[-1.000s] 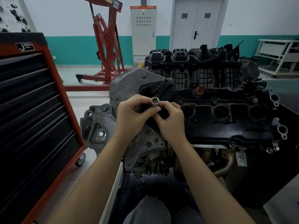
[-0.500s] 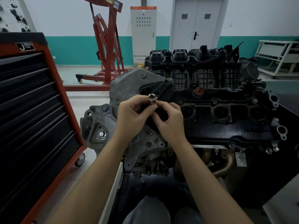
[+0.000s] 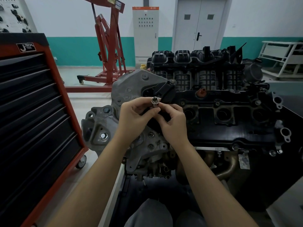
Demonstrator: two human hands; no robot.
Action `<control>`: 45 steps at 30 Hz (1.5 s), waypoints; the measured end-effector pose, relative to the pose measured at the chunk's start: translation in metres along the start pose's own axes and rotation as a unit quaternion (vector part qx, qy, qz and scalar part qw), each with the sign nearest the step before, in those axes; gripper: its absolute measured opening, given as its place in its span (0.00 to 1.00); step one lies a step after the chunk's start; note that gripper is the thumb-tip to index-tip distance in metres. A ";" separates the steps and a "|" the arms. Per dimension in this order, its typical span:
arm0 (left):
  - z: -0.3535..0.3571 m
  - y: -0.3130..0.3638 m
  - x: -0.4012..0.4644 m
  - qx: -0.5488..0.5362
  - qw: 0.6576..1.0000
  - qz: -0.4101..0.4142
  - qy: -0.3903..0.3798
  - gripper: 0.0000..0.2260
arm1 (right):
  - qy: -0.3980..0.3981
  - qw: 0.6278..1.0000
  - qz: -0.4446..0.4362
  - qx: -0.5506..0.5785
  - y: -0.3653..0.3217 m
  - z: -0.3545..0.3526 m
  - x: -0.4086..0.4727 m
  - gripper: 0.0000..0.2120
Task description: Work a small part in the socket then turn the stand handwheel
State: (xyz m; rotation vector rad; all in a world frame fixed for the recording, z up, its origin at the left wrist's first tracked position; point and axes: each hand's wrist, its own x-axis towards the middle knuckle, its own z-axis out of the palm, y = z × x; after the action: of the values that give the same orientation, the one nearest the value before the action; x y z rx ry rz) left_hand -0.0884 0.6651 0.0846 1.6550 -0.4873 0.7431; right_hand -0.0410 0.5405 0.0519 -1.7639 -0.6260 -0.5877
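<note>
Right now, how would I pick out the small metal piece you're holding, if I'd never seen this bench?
Find the big engine right of the red tool cabinet. Above its grey left end, the left hand and right hand meet. Pinched between their fingertips is a short shiny steel socket, open end up, the only bright loose part among dull castings.

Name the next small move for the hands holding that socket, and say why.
Probably lower the socket toward the engine. The left hand and right hand pinch it between fingertips, raised in front of the black cap, its square drive hole facing the camera, seated on nothing.
</note>
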 end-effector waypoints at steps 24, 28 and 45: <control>-0.001 -0.001 0.001 -0.016 1.000 0.008 -0.006 0.12 | 0.008 1.000 -0.011 -0.025 -0.001 0.001 0.000 0.12; 0.002 -0.001 0.000 0.027 0.999 0.016 0.011 0.10 | 0.017 1.000 0.010 -0.002 -0.003 0.000 0.001 0.07; -0.001 -0.002 0.000 -0.028 1.000 0.009 0.001 0.12 | 0.014 0.999 -0.045 -0.018 -0.001 0.001 -0.001 0.14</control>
State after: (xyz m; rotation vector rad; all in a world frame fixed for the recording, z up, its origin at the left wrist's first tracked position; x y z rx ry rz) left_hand -0.0871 0.6670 0.0833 1.5991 -0.5182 0.7367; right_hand -0.0424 0.5413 0.0515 -1.7650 -0.6822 -0.6881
